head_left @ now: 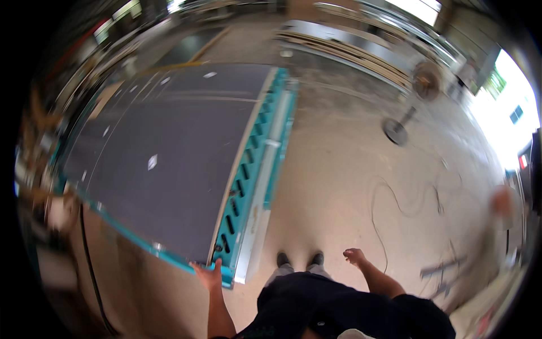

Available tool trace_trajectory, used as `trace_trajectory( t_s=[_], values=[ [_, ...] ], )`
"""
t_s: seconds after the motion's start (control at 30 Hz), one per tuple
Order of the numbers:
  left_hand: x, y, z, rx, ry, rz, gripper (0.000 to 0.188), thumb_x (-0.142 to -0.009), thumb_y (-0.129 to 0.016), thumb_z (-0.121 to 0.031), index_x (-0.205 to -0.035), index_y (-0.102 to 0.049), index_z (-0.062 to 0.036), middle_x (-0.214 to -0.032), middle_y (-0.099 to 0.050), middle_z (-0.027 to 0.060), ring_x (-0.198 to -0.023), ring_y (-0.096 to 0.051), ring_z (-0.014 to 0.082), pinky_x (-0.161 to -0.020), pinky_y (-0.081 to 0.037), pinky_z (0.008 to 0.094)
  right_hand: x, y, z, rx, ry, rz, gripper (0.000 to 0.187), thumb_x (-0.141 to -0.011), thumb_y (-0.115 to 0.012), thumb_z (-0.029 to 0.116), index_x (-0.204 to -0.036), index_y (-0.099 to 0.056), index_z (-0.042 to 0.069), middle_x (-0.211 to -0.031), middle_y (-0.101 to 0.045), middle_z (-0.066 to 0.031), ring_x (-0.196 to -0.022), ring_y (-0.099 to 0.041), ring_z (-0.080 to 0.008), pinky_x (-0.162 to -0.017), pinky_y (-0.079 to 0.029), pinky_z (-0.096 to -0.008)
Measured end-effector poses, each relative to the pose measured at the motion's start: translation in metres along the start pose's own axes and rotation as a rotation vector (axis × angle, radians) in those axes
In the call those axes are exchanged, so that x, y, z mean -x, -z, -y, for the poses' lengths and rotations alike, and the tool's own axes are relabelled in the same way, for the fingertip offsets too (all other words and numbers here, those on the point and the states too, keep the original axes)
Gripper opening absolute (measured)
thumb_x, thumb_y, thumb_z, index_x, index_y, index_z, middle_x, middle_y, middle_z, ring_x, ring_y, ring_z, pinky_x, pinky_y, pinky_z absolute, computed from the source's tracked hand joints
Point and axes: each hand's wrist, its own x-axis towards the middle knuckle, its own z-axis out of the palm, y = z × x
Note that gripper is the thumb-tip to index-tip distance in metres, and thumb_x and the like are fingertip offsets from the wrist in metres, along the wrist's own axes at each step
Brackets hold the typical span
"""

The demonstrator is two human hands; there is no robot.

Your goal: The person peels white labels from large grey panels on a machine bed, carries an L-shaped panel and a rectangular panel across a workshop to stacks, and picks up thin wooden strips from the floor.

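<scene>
My left hand [210, 277] is at the near right corner of a large teal machine table [236, 261], thumb and fingers spread against its edge. On that table lies a wide dark grey sheet [180, 152] with a pale edge and a few small white patches. Along the sheet's right side runs a teal rail [248, 164] with a row of dark slots, and a pale metal strip [255, 237] beside it. My right hand [354, 257] hangs over the floor, away from the table, its fingers curled with nothing visible in them.
Concrete floor [327, 186] lies to the right, with a thin cable [389, 198] snaking over it. Farther off stand a round-based stand [395, 131] and stacked boards [344, 48]. A dark hose [87, 260] hangs at the left. Metal bars [443, 266] lie at the right.
</scene>
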Motion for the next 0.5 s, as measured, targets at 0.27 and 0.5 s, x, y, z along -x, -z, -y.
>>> trace_trajectory(
  t_s=[0.27,0.5],
  values=[
    [-0.008,0.045,-0.038,0.054,0.097,-0.062,0.100,-0.062,-0.081,-0.029,-0.135,-0.023,0.0058,-0.121,-0.053,0.0217,-0.111,-0.052,0.0325,-0.090,-0.044,0.0351,-0.074,-0.031,0.094,-0.050,0.039,0.240,0.016,-0.083,-0.054,0.016,-0.093,-0.062,0.006,-0.075,-0.062,-0.0049,-0.060,-0.059,-0.0141,-0.048,-0.043,-0.0240],
    [0.012,0.047,-0.014,0.150,0.163,-0.100,0.103,-0.063,-0.080,-0.028,-0.138,-0.017,0.0038,-0.113,-0.058,0.0208,-0.099,-0.059,0.0318,-0.083,-0.048,0.0367,-0.070,-0.057,0.091,0.103,0.061,0.481,0.014,-0.075,-0.059,0.016,-0.083,-0.063,0.005,-0.069,-0.059,-0.0024,-0.063,-0.059,-0.0132,-0.053,-0.045,-0.0269]
  ],
)
